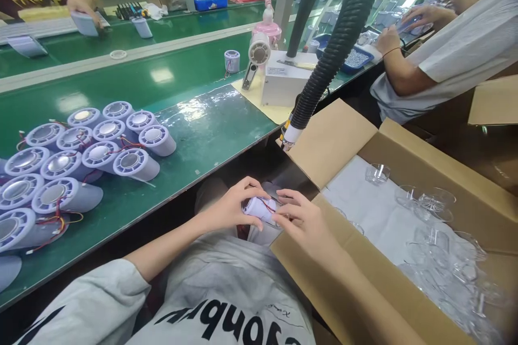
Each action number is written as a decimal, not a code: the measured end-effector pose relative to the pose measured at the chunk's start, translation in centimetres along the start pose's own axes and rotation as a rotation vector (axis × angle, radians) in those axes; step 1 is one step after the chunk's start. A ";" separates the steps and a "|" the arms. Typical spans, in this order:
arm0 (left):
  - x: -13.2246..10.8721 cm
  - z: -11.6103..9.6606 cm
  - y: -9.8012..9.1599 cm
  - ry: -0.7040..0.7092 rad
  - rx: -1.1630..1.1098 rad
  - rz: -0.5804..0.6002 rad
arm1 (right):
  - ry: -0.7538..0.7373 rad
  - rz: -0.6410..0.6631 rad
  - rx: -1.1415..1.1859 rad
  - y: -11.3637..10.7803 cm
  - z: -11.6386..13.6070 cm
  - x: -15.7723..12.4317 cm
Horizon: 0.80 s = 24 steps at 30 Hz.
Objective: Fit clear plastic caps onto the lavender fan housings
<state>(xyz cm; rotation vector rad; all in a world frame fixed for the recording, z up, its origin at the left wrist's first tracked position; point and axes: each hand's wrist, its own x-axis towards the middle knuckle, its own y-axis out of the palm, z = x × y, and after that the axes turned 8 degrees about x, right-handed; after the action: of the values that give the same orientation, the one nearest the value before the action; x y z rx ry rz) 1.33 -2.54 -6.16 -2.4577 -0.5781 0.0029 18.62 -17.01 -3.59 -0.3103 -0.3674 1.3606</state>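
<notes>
Both my hands meet over my lap, below the edge of the green bench. My left hand (232,206) is closed round a small white cylindrical part (259,208) with thin red wires. My right hand (301,217) grips the same part from the right, fingers curled over its end. Whether a clear cap sits on that end is hidden by the fingers. On the bench to the left lie several matching white cylindrical parts (81,156) with metal faces and red wires.
An open cardboard box (335,135) at my right holds several clear plastic cups (435,202) on white paper. A black ribbed hose (335,48) hangs down by a white machine (285,78). Other people's hands work at the far side and at the right.
</notes>
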 end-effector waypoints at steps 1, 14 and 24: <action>-0.1 0.1 0.1 -0.021 0.001 0.000 | -0.054 0.017 -0.048 0.2 -0.2 -0.2; 0.1 -0.6 -0.4 -0.182 -0.124 0.026 | -0.201 0.109 -0.161 0.6 -0.8 -1.0; 0.2 -0.8 -1.1 -0.151 -0.076 0.211 | -0.168 -0.045 -0.190 -0.6 -2.4 -1.8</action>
<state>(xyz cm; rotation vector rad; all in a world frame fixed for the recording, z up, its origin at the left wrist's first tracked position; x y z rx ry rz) 1.14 -2.14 -4.88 -2.5968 -0.3849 0.2577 19.88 -18.88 -5.66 -0.3430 -0.6421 1.3134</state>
